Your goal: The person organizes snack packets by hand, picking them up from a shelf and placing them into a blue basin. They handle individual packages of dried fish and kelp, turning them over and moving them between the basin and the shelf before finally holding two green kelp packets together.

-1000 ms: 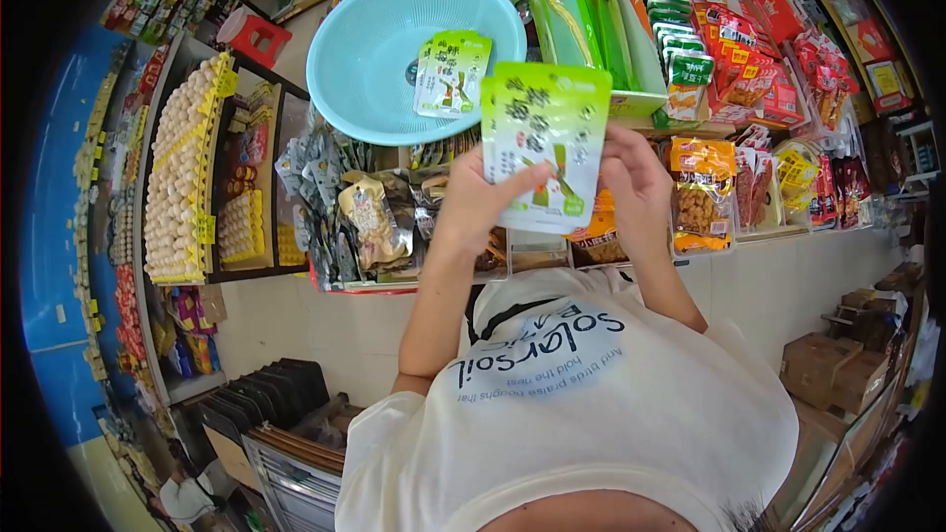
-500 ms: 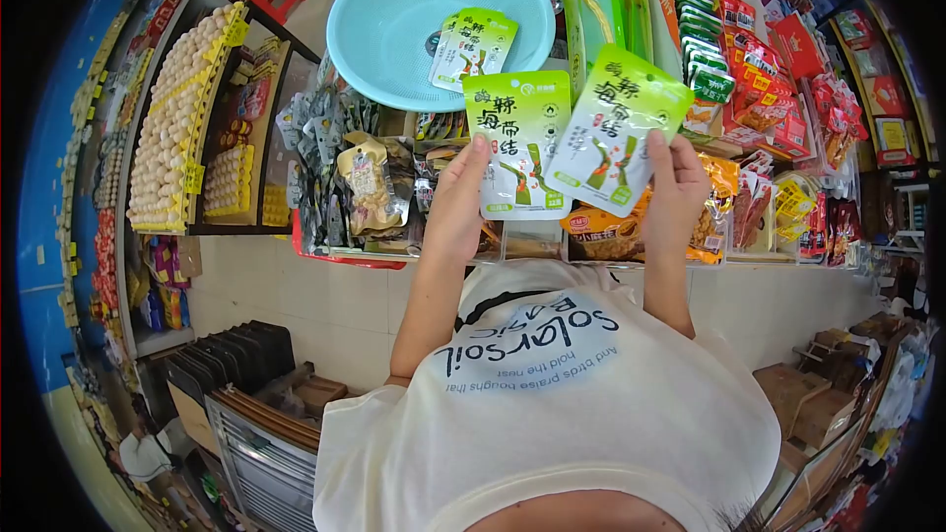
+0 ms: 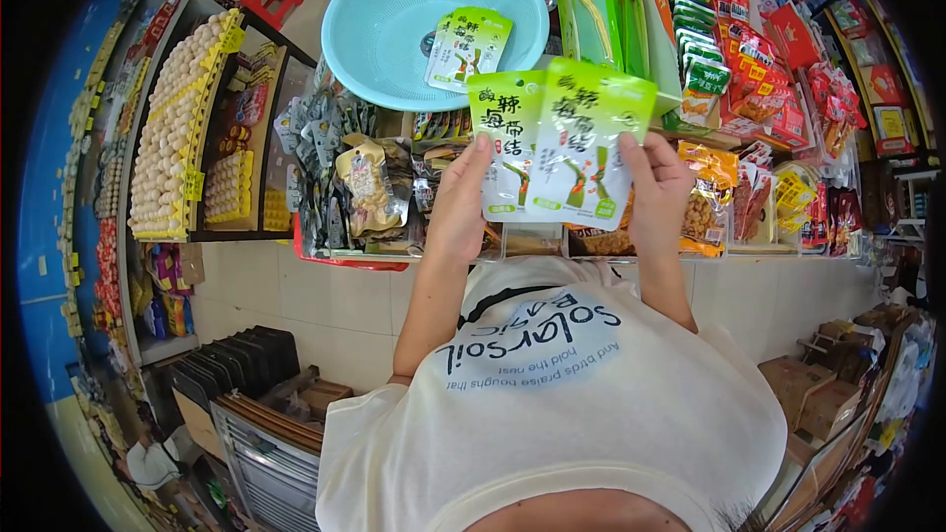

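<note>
Two green-and-white snack packets are held up side by side over the shop display. My left hand [image 3: 461, 192] pinches the left packet [image 3: 505, 128] at its left edge. The right packet [image 3: 589, 143] is gripped at its right edge by my right hand [image 3: 655, 187], and it overlaps the front of the left one. Just behind them, a light blue plastic basin [image 3: 370, 59] holds a few packets of the same kind [image 3: 468, 49], lying against its near right side.
Dark snack pouches [image 3: 330, 172] and a beige pouch [image 3: 374, 187] lie left of my hands. A green open box [image 3: 601, 15] and red packets [image 3: 754, 79] stand to the right. Egg trays [image 3: 182, 128] fill a shelf at left. Folded chairs [image 3: 236, 365] lean at lower left.
My right hand has moved left with its packet, which is now more upright and covers part of the left packet. My left hand has barely moved.
</note>
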Tool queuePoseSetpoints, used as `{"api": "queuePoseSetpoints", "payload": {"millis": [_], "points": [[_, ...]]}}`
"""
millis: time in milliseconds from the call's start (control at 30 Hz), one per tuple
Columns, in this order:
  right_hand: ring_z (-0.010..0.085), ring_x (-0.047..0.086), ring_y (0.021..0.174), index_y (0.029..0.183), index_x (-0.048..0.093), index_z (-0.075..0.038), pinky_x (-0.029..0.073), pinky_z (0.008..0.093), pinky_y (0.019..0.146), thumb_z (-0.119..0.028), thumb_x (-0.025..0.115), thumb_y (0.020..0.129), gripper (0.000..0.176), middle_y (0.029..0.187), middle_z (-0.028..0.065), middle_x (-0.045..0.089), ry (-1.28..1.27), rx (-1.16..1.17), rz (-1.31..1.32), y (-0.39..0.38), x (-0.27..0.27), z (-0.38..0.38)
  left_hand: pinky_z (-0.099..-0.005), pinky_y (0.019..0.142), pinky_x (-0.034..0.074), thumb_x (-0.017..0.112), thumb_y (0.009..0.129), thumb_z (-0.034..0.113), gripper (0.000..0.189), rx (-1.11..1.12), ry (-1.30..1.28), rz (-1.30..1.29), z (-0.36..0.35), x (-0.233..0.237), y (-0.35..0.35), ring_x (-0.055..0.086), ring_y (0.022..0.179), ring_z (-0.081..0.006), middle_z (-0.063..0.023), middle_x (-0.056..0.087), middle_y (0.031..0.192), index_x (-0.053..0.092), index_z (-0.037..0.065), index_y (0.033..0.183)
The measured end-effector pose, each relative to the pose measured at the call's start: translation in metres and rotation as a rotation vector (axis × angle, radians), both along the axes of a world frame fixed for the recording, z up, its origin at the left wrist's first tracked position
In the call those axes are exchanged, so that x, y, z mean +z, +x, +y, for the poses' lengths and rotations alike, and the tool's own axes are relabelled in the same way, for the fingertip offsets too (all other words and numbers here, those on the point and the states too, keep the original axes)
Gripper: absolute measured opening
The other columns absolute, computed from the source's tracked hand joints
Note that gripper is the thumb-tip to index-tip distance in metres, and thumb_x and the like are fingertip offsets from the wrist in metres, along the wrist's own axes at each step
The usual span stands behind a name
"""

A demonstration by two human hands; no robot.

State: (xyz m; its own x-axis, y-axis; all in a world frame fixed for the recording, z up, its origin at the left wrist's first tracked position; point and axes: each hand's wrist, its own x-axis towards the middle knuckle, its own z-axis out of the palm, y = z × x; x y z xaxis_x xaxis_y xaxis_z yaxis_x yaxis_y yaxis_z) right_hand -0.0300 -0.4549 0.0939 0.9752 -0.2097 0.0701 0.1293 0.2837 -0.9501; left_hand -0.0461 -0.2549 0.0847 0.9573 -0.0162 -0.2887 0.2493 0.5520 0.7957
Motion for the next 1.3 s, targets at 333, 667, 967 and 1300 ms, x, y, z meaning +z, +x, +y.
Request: {"api": "queuePoseSetpoints", "payload": {"millis": [333, 667, 967, 1300], "points": [[0.0030, 0.060, 0.068, 0.099, 0.066, 0.004, 0.046, 0.0170, 0.058, -0.010, 0.067, 0.091, 0.016, 0.084, 0.0036, 0.069, -0.094, 0.107, 0.048, -0.003, -0.017, 0.019, -0.0306, 0.077, 0.056, 0.075, 0.082, 0.007, 0.033, -0.158, 0.068, -0.031, -0.015, 0.005, -0.014, 0.067, 0.089, -0.0153, -0.0096, 0.069, 0.104, 0.062, 0.000, 0.112], [0.0116, 0.062, 0.094, 0.127, 0.054, 0.001, 0.051, 0.0245, 0.083, -0.007, 0.076, 0.080, 0.052, 0.109, 0.0083, 0.066, -0.152, 0.319, 0.015, 0.020, 0.018, -0.008, -0.0294, 0.077, 0.055, 0.076, 0.080, 0.006, 0.031, -0.470, 0.236, 0.001, -0.008, 0.005, -0.016, 0.067, 0.091, -0.0143, -0.0098, 0.070, 0.103, 0.065, -0.001, 0.108], [0.0111, 0.063, 0.078, 0.095, 0.070, 0.004, 0.050, 0.0268, 0.073, -0.010, 0.080, 0.076, 0.026, 0.086, 0.0084, 0.071, -0.736, 0.422, -0.047, 0.021, 0.026, -0.019, -0.0265, 0.089, 0.048, 0.074, 0.083, 0.012, 0.045, -0.194, 0.492, -0.246, 0.008, -0.024, -0.013, 0.059, 0.102, -0.0106, -0.0051, 0.065, 0.115, 0.059, 0.000, 0.124], [0.0315, 0.065, 0.065, 0.095, 0.071, -0.008, 0.051, 0.0367, 0.060, -0.023, 0.073, 0.081, 0.021, 0.078, 0.0148, 0.069, -1.080, 0.086, -0.270, 0.034, -0.023, 0.016, -0.0317, 0.097, 0.044, 0.058, 0.096, 0.019, 0.036, 0.128, 0.327, -0.148, 0.024, -0.005, -0.014, 0.056, 0.116, -0.0188, -0.0107, 0.061, 0.124, 0.057, -0.001, 0.126]]}}
